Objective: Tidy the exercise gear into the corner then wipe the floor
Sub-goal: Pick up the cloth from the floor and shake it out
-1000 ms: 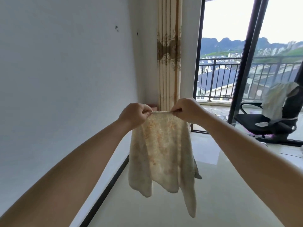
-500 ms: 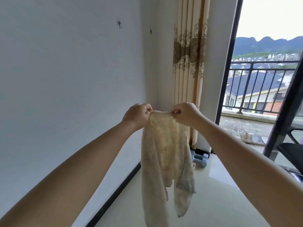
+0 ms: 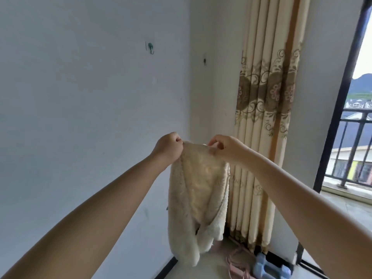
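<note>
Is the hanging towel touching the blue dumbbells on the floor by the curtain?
Apart. The head view shows the towel hanging from both hands, its lowest edge ending above the floor and left of the blue dumbbells, with bare floor between them.

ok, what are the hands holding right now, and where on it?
Both hold the cream towel by its top edge: left hand pinches one end, right hand the other. The rest hangs free.

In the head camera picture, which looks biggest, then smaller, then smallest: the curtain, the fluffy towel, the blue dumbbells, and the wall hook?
1. Curtain
2. Fluffy towel, though nearness to the camera enlarges it
3. Blue dumbbells
4. Wall hook
</note>
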{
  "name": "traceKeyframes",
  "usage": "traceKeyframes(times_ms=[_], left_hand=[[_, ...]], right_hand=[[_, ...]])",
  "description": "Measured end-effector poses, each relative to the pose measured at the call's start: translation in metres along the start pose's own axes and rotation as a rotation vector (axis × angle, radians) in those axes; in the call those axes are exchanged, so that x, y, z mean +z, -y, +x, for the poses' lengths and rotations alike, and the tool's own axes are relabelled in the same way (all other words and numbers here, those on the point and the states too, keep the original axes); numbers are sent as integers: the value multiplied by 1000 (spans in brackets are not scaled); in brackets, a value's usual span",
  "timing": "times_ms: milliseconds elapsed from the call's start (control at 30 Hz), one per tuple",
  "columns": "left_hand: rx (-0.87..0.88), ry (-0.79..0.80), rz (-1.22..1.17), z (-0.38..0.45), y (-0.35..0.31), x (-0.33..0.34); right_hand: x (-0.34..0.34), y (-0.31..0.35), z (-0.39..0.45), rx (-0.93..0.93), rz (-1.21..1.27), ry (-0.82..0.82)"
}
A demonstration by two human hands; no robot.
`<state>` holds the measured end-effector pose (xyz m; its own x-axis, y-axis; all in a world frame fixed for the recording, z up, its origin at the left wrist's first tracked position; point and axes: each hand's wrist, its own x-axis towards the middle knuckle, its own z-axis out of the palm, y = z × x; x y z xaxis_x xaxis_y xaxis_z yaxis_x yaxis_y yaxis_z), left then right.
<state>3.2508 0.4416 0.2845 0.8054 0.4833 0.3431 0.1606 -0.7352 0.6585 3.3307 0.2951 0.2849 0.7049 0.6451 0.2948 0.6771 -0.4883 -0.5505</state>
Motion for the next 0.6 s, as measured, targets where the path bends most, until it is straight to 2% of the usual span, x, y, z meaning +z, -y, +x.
traceKeyframes(times_ms=[100,267,433,600], left_hand=[[3,-61,13,62,7,19],[-6,-241,63,161,8,44],[57,-352,280,248,11,53],[47,-359,591,312,21,35]], right_hand=[[-7,-30,59,-132,33,3],[-16,-76,170,-411,-50,-56],[-29,-106,287,-590,-97,-34],[-36,-99,388,-748,-179,-55]])
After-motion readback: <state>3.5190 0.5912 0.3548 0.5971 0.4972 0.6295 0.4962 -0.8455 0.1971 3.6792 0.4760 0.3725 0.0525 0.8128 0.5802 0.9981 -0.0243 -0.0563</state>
